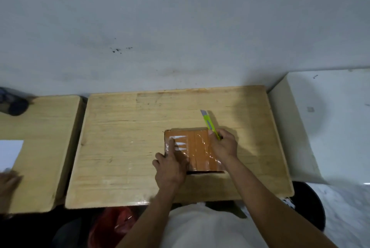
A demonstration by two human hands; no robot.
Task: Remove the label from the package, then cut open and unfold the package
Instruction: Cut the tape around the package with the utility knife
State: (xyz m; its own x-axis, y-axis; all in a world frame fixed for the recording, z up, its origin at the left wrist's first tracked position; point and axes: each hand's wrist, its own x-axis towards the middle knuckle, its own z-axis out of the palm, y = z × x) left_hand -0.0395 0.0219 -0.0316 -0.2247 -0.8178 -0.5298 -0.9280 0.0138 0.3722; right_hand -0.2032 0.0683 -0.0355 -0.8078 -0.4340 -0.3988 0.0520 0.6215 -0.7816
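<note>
1. A flat orange-brown package (197, 150), wrapped in glossy clear tape, is seen lying on the wooden desk (124, 137), right of its centre and towards the near edge.
2. The left hand (172, 165) is laid on the package's left part, its forefinger stretched out onto torn white label remnants (180, 143) near the far left corner; nothing is gripped by it.
3. The right hand (223, 144) is closed around a green utility knife (209, 124) at the package's far right corner, the blade pointing away over the desk.
4. The label is judged mostly removed, with only white strips left stuck on.
5. No cut is visible in the wrapping, so cutting and unfolding are judged to be outstanding.
6. A dark gap shows along the package's near edge; whether it is an opening cannot be told.
</note>
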